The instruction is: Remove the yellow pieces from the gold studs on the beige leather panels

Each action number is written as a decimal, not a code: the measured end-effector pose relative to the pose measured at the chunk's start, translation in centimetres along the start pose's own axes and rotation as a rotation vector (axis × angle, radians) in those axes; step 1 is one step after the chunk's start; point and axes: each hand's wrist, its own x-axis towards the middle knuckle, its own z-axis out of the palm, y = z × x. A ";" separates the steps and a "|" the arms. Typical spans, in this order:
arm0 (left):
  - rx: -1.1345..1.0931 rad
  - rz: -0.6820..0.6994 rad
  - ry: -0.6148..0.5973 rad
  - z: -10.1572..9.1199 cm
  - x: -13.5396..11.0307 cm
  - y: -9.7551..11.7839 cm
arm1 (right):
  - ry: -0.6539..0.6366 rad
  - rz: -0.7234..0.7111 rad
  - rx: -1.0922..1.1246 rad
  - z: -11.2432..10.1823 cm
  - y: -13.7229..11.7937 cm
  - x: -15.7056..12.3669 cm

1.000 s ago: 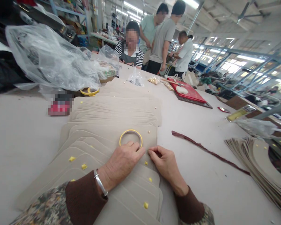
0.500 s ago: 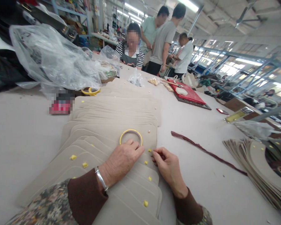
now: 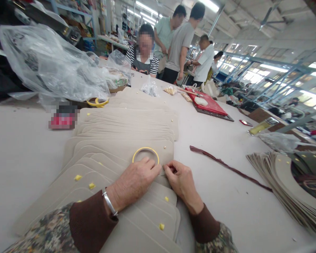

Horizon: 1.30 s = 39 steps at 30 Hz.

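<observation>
My left hand (image 3: 137, 176) is closed around the near edge of a thin roll of yellow tape (image 3: 134, 153), resting over the fanned beige panels (image 3: 126, 128). Close beside its fingertips, my right hand (image 3: 180, 177) is pinched at the right edge of one panel. What lies between those right fingers is hidden. Small yellow tape pieces (image 3: 161, 226) stick to several panels near their corners. A small metal stud (image 3: 165, 147) shows on the panel just beyond my hands.
A dark brown strip (image 3: 226, 166) lies to the right, before a curved stack of beige pieces (image 3: 281, 182). Clear plastic bags (image 3: 52, 66) and a second yellow tape roll (image 3: 98, 102) are at the left. A red folded item (image 3: 206, 102) lies farther back, and a person (image 3: 144, 52) sits across the table.
My right hand has moved slightly left, up to the left fingertips, covering yellow pieces that showed at the panel edge. The left hand still holds the tape roll. The view has shifted slightly.
</observation>
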 end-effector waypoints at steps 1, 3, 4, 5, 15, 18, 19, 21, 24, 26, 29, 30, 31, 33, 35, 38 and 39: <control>-0.001 0.019 0.005 -0.2 -0.1 -0.1 | -0.040 0.008 -0.002 -0.2 0.0 0.0; 0.000 0.036 0.014 -0.7 -0.3 -0.4 | -0.141 0.036 0.013 -0.7 -0.1 -0.2; -0.001 0.029 0.021 -0.9 -0.5 -0.7 | -0.192 0.055 0.026 -0.9 -0.2 -0.3; -0.005 0.016 0.032 -1.1 -0.6 -1.0 | -0.238 0.071 0.043 -1.1 -0.2 -0.3; -0.152 -0.014 0.226 0.3 -1.3 -2.2 | -0.028 -0.071 0.353 -1.3 -0.7 -0.1; -0.140 -0.025 0.214 0.4 -1.3 -1.9 | 0.030 -0.297 0.372 -1.3 -1.6 0.3; -0.149 -0.022 0.211 0.4 -1.3 -1.8 | 0.026 -0.365 0.354 -1.2 -1.9 0.4; -0.175 -0.009 0.219 0.5 -1.4 -1.6 | 0.014 -0.480 0.303 -0.9 -2.3 0.7; -0.210 -0.003 0.214 0.6 -1.4 -1.6 | 0.068 -0.570 0.230 -0.3 -2.4 0.8; -0.223 -0.012 0.194 0.6 -1.4 -1.6 | 0.148 -0.575 0.193 0.1 -2.4 0.8; -0.234 -0.024 0.202 0.5 -1.3 -1.5 | 0.236 -0.531 0.171 0.3 -2.6 0.4; -0.229 -0.027 0.210 0.5 -1.2 -1.5 | 0.244 -0.500 0.179 0.4 -2.7 0.3; -0.216 -0.027 0.220 0.4 -1.2 -1.4 | 0.239 -0.454 0.199 0.4 -2.9 0.2; -0.177 -0.020 0.248 0.2 -1.1 -1.2 | 0.178 -0.292 0.301 0.3 -3.3 0.2; -0.155 0.006 0.285 0.2 -0.9 -0.8 | 0.080 -0.042 0.484 0.2 -3.3 0.4; -0.152 0.032 0.263 0.3 -0.7 -0.5 | 0.000 0.292 0.729 -0.2 -2.2 1.1; -0.131 0.019 0.231 0.3 -0.6 -0.6 | -0.012 0.350 0.769 -0.4 -1.7 1.3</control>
